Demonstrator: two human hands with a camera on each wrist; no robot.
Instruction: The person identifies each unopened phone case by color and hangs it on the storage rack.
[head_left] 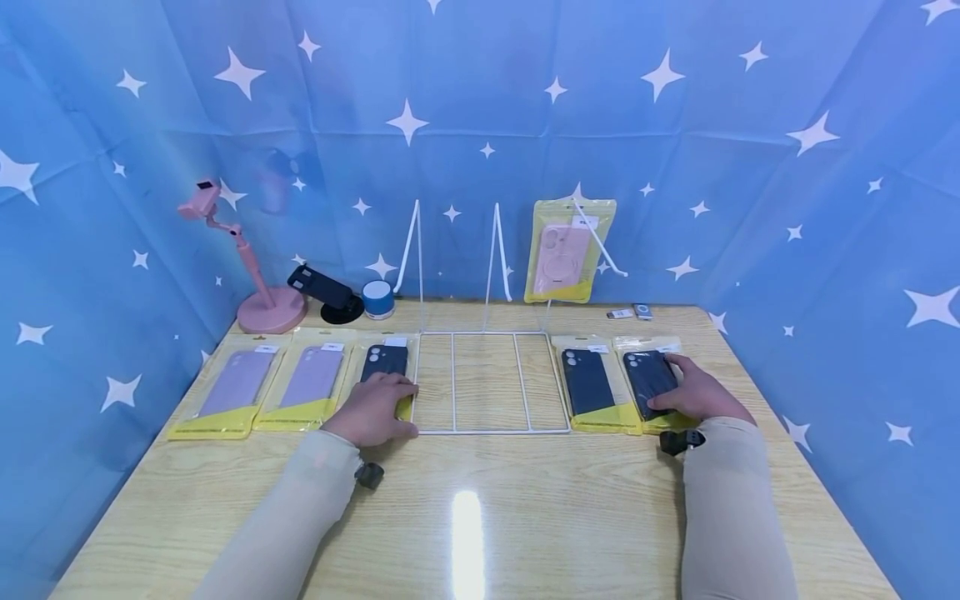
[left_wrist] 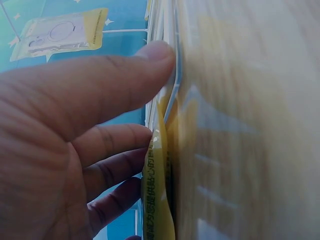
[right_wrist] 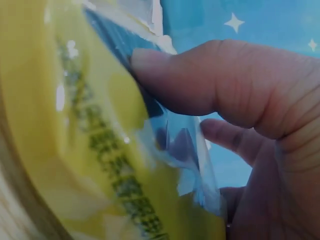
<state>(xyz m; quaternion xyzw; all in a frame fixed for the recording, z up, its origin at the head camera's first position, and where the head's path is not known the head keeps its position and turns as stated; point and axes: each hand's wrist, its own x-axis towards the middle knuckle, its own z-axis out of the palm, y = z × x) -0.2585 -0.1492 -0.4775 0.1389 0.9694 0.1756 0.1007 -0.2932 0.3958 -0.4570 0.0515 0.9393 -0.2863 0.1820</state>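
On the left of a white wire rack, my left hand touches a bagged black phone case lying on the table. Its fingertips rest at the bag's yellow end, while the thumb stretches toward the rack's frame. At the right end, my right hand holds another bagged black phone case by its right edge. In the right wrist view the thumb presses on the clear front of the bag; the fingers are partly hidden behind it. Beside that bag lies a bagged dark phone case.
A bagged pink phone case hangs on the rack's right hook. Two bagged lilac cases lie at the left. Behind them stand a pink stand, a black phone holder and a blue round tub. Small gadgets lie back right.
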